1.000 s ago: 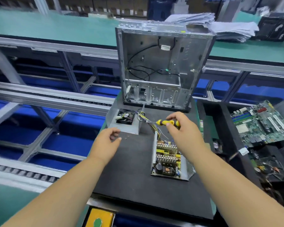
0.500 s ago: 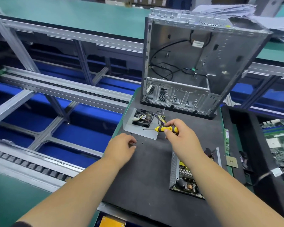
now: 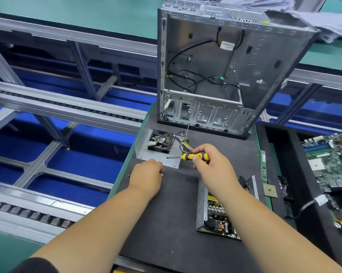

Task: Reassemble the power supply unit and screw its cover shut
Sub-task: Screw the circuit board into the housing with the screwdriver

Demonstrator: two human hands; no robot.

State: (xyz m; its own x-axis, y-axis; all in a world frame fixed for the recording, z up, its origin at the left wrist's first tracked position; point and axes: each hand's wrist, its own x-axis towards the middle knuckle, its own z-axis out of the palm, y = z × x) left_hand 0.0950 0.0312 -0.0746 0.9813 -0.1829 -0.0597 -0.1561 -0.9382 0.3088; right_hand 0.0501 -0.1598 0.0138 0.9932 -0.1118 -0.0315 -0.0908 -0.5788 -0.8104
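Note:
The power supply base point(image 3: 215, 219), an open metal tray with a circuit board, lies on the black mat point(image 3: 166, 223) under my right forearm. Its grey cover point(image 3: 142, 148) with the black fan point(image 3: 160, 143) lies farther back, joined by a bundle of wires point(image 3: 184, 144). My right hand point(image 3: 215, 170) grips a yellow and black screwdriver point(image 3: 193, 156), whose tip points left over the cover's front edge. My left hand point(image 3: 146, 174) rests on the mat just in front of the cover, fingers curled down, fingertips hidden. A small screw point(image 3: 129, 175) lies left of that hand.
An empty computer case point(image 3: 205, 75) stands upright behind the cover. To the right lie a memory stick point(image 3: 263, 164), a processor chip point(image 3: 270, 190) and a black tray point(image 3: 284, 154) holding a motherboard point(image 3: 331, 160). Conveyor rails point(image 3: 67, 111) drop away beyond the mat's left edge.
My left hand has moved forward and down onto the spot on the mat where small screws lay. My right hand, still holding the screwdriver, has drifted left toward the cover.

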